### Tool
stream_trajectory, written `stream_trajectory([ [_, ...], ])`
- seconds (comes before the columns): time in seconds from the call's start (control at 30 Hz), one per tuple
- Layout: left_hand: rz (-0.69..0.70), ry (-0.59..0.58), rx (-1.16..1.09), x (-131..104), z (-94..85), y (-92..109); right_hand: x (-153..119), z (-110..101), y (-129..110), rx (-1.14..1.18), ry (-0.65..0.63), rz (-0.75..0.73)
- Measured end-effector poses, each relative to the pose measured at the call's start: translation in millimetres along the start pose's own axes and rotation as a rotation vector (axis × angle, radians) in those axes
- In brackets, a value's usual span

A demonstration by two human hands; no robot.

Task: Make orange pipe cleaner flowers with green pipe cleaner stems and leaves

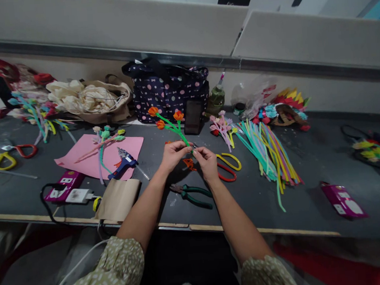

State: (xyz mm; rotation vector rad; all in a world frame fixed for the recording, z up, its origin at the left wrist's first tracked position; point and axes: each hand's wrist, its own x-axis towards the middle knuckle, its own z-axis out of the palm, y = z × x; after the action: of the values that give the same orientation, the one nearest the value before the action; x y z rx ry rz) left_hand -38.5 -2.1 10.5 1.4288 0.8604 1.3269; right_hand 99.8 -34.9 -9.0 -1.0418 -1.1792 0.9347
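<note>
Between both hands is a pipe-cleaner flower sprig (179, 132) with green stems and three orange blooms, tilted up and to the left. My left hand (175, 155) pinches the green stem near its lower part. The fingertips of my right hand (206, 162) are pressed together at the stem's bottom end, close to the left fingertips. Below the hands, green-handled pliers (193, 194) lie on the dark table (308, 160). Scissors with red and yellow handles (227, 167) lie partly behind my right hand. Small orange pieces (189, 163) lie between the wrists.
A blue glue gun (123, 163) and finished flowers rest on pink paper (76, 152) at left. A polka-dot bag (170, 89) and a phone (193, 117) stand behind. Many coloured pipe cleaners (269, 154) lie at right, with a purple box (343, 200) farther right.
</note>
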Motion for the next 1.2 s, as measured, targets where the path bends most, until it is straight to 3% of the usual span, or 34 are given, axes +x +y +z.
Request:
stream_trajectory([
  [0.17, 0.041, -0.016, 0.042, 0.8, 0.1, -2.2, -2.2, -2.6, -2.5, -0.185, 0.004, -0.117],
  [0.3, 0.066, 0.005, 0.063, 1.8, 0.6, -4.7, -5.3, -2.6, -4.1, -0.412, 0.102, -0.260],
  [0.5, -0.014, 0.066, -0.004, 2.0, 2.9, -8.3, -7.5, -1.2, -3.9, -0.707, 0.111, -0.492],
  [0.73, -0.047, 0.086, -0.008, 2.7, 1.0, -4.7, -7.1, -0.4, -5.3, -0.691, 0.031, -0.434],
  [1.2, -0.052, 0.070, 0.032, 2.3, 1.6, -6.7, -6.6, -1.6, -2.9, -0.716, 0.051, -0.432],
])
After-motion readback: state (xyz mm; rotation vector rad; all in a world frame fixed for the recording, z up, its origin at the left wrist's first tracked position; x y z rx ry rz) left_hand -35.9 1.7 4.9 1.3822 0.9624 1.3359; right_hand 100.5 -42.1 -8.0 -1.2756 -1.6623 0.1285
